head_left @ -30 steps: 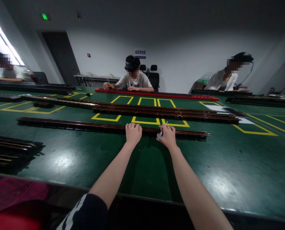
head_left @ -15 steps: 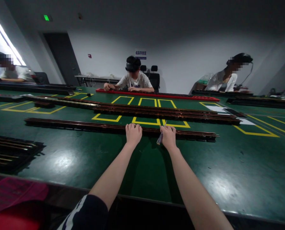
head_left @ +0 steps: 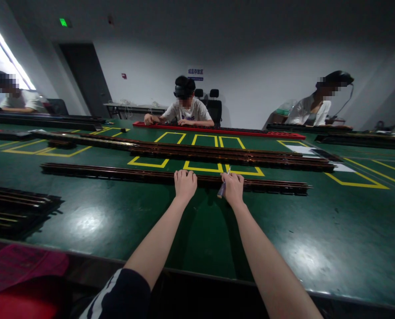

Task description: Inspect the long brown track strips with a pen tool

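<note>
Beyond the long dark strip (head_left: 118, 172) before you on the green table (head_left: 118, 221), bundled strips (head_left: 230, 156) and a red rack (head_left: 214, 130) lie between you and a co-worker (head_left: 192, 111). The wall sign (head_left: 195, 71) reads 成品存放区, its lower line illegible. Your left hand (head_left: 185, 184) clasps the strip, your right hand (head_left: 234, 188) a slim tool (head_left: 222, 190), their far sides hidden.

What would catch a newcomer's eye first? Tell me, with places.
At the centre, the left hand and right hand stand out at a long dark bar, the right holding a slim pointed tool. Just beyond, bright yellow outlines mark the green table. Farther back, a long red tray lies before a seated co-worker.
</note>
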A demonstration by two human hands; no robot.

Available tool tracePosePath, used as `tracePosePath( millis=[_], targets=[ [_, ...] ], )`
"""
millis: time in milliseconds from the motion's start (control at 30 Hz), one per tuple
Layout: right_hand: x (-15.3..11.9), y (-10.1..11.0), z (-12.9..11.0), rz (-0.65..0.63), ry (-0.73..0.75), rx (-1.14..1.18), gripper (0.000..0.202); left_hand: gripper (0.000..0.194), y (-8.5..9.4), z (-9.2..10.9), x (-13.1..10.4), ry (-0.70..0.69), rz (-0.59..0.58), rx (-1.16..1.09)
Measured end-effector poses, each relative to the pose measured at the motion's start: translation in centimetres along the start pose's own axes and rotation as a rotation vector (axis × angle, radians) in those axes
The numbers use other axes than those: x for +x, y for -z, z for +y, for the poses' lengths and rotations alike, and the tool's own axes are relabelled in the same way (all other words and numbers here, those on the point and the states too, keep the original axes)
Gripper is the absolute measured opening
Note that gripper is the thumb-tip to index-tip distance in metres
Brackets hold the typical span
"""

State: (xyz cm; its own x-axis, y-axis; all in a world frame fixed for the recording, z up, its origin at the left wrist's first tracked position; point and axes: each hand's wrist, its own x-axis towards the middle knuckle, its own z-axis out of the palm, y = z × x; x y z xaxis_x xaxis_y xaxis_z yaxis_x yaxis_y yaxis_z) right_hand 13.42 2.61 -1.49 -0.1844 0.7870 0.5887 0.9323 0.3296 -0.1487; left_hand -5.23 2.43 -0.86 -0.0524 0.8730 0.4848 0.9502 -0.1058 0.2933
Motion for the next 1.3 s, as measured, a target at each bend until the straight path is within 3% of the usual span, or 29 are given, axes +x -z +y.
tracePosePath(
  millis=[133, 400, 667, 800, 1000, 1167, 1300],
  targets=[
    [-0.1, 0.3, 0.3, 0.003, -0.039, 0.010, 0.021, 0.043, 0.2, 0.2, 0.0, 0.011, -0.006, 0.002],
    [-0.1, 1.4, -0.8, -0.064, -0.047, 0.047, 0.010, 0.044, 0.4, 0.2, 0.0, 0.011, -0.042, -0.009],
    [0.0, 1.5, -0.9, -0.063, -0.073, 0.023, 0.023, 0.041, -0.3, -0.3, 0.2, -0.009, -0.008, -0.032],
    [0.0, 1.3, -0.8, -0.054, -0.107, 0.019, 0.027, 0.043, -0.7, -0.7, 0.3, -0.059, -0.049, -0.062],
    [0.1, 0.7, -0.3, 0.026, -0.220, -0.048, 0.020, 0.044, -0.4, -0.5, 0.3, -0.185, -0.131, -0.089],
    [-0.2, 0.4, 0.9, 0.141, -0.400, -0.130, 0.019, 0.045, 0.1, -0.1, 0.2, -0.130, -0.136, -0.077],
    [-0.4, 0.4, 1.4, 0.174, -0.305, -0.063, 0.017, 0.046, 0.1, -0.1, 0.3, -0.109, -0.136, -0.055]
  ],
)
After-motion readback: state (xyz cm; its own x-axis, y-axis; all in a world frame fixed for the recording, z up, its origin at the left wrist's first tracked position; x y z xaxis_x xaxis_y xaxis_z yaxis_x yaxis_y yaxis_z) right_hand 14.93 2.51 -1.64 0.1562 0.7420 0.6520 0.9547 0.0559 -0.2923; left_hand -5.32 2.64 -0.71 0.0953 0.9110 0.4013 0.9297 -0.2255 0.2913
